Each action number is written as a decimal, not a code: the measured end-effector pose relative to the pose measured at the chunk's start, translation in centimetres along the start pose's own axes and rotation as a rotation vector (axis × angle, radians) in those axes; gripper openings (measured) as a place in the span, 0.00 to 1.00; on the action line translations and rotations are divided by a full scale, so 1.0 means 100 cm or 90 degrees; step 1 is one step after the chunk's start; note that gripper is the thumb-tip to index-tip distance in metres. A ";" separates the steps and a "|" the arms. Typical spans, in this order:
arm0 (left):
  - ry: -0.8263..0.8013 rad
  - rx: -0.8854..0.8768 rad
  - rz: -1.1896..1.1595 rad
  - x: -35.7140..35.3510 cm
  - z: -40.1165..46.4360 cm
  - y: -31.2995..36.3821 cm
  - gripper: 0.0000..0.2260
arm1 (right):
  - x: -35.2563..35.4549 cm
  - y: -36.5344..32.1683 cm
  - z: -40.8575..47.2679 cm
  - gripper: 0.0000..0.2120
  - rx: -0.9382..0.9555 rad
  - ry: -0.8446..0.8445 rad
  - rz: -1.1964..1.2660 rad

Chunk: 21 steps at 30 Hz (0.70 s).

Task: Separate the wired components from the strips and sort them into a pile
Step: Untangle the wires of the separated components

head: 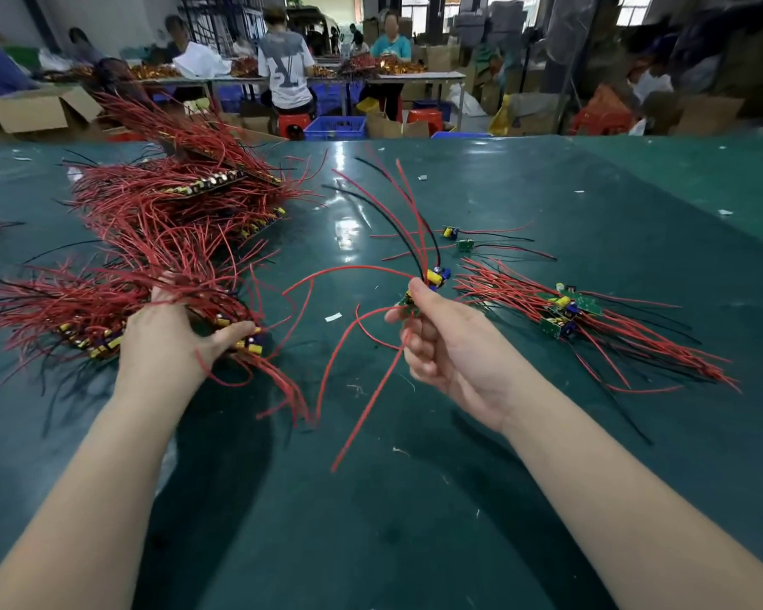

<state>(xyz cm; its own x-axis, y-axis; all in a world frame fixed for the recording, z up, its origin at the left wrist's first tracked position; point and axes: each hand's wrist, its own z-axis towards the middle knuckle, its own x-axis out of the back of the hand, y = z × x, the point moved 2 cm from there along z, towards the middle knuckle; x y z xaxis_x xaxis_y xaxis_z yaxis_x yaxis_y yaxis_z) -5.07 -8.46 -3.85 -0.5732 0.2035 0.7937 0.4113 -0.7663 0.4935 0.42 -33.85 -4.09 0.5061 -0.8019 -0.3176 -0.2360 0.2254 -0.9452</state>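
Both bare forearms reach forward from the bottom corners, angled inward. The left hand (168, 332) lies palm down, its fingers spread and curled, the thumb stretched out to the right, gripping a strip of small circuit boards with red wires (98, 319). The right hand (441, 341) is raised with its palm turned left, fingers curled, thumb and forefinger pinching a small green board with long red and black wires (428, 281).

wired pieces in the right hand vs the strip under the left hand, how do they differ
The wired pieces in the right hand are few, loose and lifted off the green table; the strip under the left hand lies on the table with many components still in a row. The pieces' wires fan upward and dangle; the strip's wires spread flat sideways. Both carry red and black wires and yellow and blue parts.
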 end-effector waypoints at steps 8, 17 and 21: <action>0.116 0.026 -0.026 0.008 0.005 -0.009 0.30 | 0.002 0.005 0.002 0.16 0.022 0.016 0.026; 0.199 -0.015 -0.094 0.022 -0.011 0.009 0.24 | -0.001 0.009 0.003 0.14 -0.009 0.028 0.053; 0.243 -0.042 0.071 0.024 -0.017 0.017 0.25 | -0.003 0.010 0.001 0.16 -0.018 0.029 -0.037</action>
<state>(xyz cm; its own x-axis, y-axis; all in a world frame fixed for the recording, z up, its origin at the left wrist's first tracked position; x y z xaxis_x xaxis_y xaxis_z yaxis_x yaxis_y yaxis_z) -6.97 -10.35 -1.70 -0.7544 -0.1146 0.6463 0.4465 -0.8113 0.3774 0.14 -33.34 -4.96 0.4819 -0.8373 -0.2581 -0.2308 0.1629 -0.9593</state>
